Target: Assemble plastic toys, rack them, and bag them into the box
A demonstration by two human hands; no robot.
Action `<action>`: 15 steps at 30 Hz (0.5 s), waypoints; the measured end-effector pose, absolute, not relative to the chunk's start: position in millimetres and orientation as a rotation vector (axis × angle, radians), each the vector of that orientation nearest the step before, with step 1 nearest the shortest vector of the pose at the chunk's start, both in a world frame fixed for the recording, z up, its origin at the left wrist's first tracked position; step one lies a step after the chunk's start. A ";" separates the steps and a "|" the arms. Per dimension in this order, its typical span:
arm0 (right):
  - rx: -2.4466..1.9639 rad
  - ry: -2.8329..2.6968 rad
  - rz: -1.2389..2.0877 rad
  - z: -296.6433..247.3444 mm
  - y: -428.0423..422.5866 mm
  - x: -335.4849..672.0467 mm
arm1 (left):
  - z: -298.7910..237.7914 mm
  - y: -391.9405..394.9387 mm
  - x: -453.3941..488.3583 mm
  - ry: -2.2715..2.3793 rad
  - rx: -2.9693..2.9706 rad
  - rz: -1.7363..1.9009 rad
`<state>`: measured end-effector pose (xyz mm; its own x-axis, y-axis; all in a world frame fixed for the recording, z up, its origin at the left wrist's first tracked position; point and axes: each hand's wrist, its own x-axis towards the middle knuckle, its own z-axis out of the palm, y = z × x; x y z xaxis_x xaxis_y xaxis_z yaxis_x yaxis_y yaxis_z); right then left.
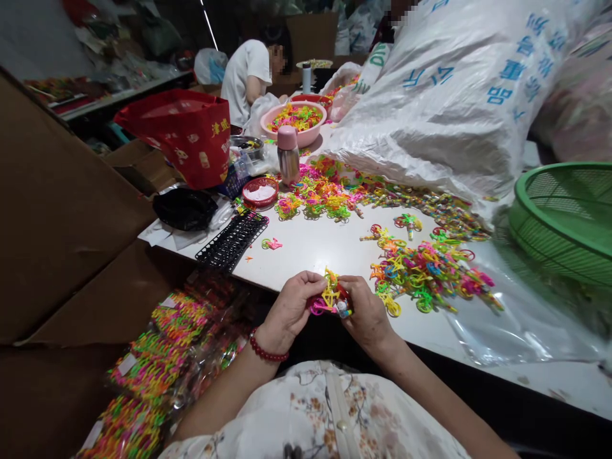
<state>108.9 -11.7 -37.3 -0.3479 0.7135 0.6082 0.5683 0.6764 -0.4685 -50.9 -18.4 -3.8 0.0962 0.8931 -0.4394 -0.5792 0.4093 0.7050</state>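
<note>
Both my hands meet at the near edge of the white table [315, 245]. My left hand [289, 309], with a red bead bracelet on the wrist, pinches a small plastic toy bicycle [329, 296] with a yellow frame and a pink wheel. My right hand [366, 312] grips the same toy from the right, fingers closed round it, beside a small white piece. A heap of bright toy bicycles [425, 271] lies just right of my hands. A single loose pink and green toy piece [271, 243] rests farther left.
A black plastic grid tray [232, 241], a small red basket [261, 191], a pink bottle [289, 155] and a pink bowl of pieces [296, 121] stand on the table. A big white sack [449, 102] and a green basket [564, 217] fill the right. Bagged toys [167, 357] lie in a cardboard box on the left. Another person [248, 73] sits at the far end.
</note>
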 end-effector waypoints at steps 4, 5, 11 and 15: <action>-0.995 -2.036 0.245 -37.4 -11.4 109.8 | -3.5 -18.3 -47.0 0.932 0.333 1.148; -0.987 -2.032 0.259 -37.1 -11.4 109.7 | -3.4 -18.1 -46.4 0.930 0.327 1.158; -0.979 -1.977 0.363 -32.3 -12.7 105.2 | -4.5 -15.8 -47.0 1.021 0.414 1.221; -1.001 -1.976 0.367 -31.1 -13.9 102.8 | -4.6 -15.1 -48.6 1.090 0.498 1.266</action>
